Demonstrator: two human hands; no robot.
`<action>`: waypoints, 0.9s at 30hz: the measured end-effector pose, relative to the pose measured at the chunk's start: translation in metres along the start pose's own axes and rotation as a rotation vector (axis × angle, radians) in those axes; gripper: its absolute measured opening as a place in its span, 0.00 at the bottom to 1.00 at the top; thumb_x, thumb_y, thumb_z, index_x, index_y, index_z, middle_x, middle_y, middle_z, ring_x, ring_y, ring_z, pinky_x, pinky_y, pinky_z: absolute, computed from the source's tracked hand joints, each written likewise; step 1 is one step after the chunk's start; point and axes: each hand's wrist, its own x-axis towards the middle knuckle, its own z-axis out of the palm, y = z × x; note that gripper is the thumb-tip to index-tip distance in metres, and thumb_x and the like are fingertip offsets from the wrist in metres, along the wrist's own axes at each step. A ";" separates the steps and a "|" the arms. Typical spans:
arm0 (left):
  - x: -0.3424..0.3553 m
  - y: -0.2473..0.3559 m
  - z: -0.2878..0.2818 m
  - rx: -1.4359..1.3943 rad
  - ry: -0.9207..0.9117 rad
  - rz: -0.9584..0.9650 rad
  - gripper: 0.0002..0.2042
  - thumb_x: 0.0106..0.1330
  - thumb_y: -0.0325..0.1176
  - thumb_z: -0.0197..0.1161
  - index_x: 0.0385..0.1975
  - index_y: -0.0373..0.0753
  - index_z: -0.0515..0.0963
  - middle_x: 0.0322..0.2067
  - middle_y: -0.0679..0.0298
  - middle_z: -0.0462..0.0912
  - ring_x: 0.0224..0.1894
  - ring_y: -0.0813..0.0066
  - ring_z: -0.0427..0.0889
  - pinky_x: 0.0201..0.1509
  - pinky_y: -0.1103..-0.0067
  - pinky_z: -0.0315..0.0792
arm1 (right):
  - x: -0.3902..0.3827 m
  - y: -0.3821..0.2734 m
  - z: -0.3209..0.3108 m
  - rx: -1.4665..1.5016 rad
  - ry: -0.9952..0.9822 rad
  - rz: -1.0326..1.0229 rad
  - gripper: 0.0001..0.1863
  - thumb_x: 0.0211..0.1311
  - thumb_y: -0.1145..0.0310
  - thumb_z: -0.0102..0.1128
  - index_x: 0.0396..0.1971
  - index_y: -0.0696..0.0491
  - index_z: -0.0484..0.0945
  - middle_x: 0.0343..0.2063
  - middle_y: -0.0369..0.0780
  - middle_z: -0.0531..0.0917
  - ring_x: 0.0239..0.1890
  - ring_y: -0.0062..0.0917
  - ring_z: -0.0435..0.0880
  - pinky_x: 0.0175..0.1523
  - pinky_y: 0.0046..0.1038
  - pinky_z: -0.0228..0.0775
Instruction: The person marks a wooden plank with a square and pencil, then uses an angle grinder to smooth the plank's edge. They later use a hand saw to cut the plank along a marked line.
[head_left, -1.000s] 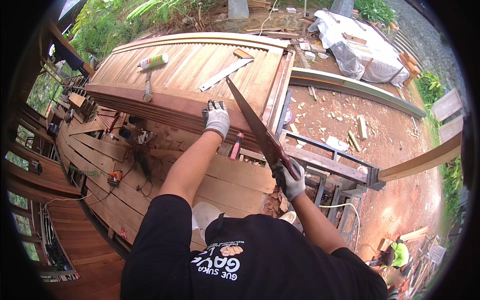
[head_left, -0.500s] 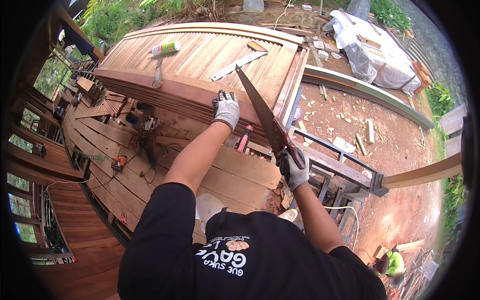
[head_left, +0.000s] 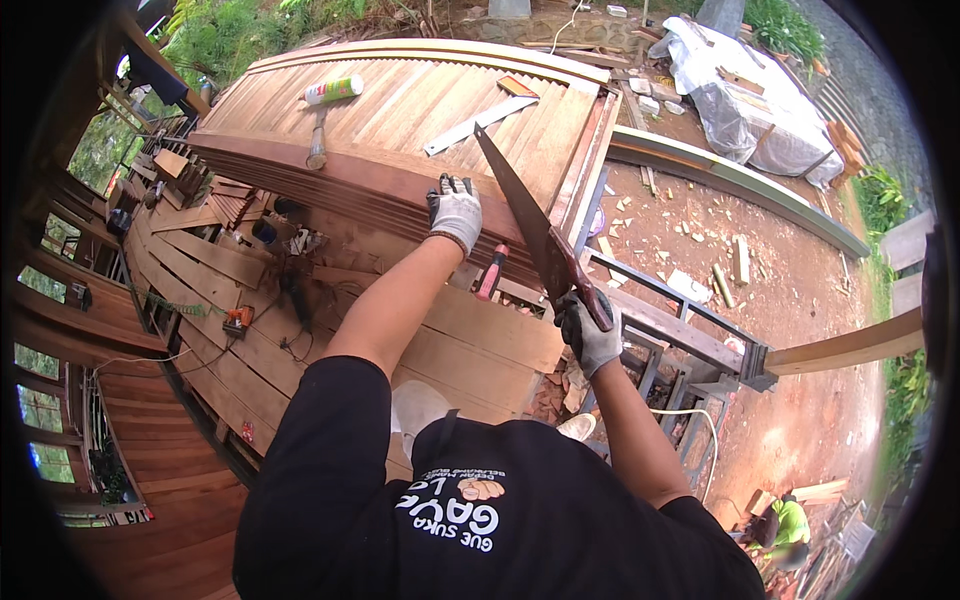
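Note:
A louvered wooden door panel (head_left: 380, 120) lies flat on top of a stack of similar panels. My left hand (head_left: 456, 212), in a white glove with dark fingertips, rests on its near edge with the fingers lying apart on the wood. In my right hand (head_left: 590, 335), gloved likewise, is the dark wooden handle of a handsaw (head_left: 520, 205). Its blade slants up and away to the left, over the panel's right end; whether the teeth touch wood I cannot tell. A pink-handled tool (head_left: 492, 272) stands against the stack's near side, between my hands.
On the panel lie a try square (head_left: 480, 125), a glue bottle (head_left: 334, 90) and a hammer (head_left: 317, 140). Below are plank boards (head_left: 470, 340) and an orange power tool (head_left: 238, 322). A metal frame (head_left: 665, 285) stands right; a person in bright green (head_left: 790, 522) is lower right.
The view has shifted slightly. Both hands and the saw keep nearly the same place against the panel.

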 end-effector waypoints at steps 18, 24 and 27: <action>-0.002 -0.012 0.002 -0.033 -0.019 -0.040 0.26 0.73 0.35 0.45 0.71 0.37 0.59 0.70 0.48 0.62 0.74 0.51 0.59 0.66 0.51 0.63 | -0.103 0.003 -0.047 -0.025 0.067 0.131 0.15 0.61 0.56 0.62 0.37 0.54 0.82 0.24 0.35 0.82 0.25 0.18 0.80 0.29 0.22 0.70; 0.000 -0.001 -0.007 -0.041 -0.040 -0.014 0.27 0.74 0.35 0.45 0.71 0.36 0.58 0.71 0.48 0.60 0.74 0.51 0.57 0.67 0.50 0.61 | -0.053 0.011 -0.020 -0.027 0.037 -0.003 0.10 0.65 0.63 0.59 0.35 0.55 0.80 0.21 0.34 0.80 0.20 0.16 0.77 0.25 0.21 0.66; 0.000 0.002 -0.001 -0.048 -0.016 -0.007 0.26 0.73 0.35 0.46 0.71 0.36 0.59 0.70 0.49 0.62 0.74 0.51 0.58 0.67 0.51 0.62 | 0.013 0.004 -0.001 0.127 -0.045 0.007 0.06 0.65 0.69 0.59 0.37 0.54 0.78 0.23 0.33 0.79 0.20 0.14 0.74 0.25 0.16 0.65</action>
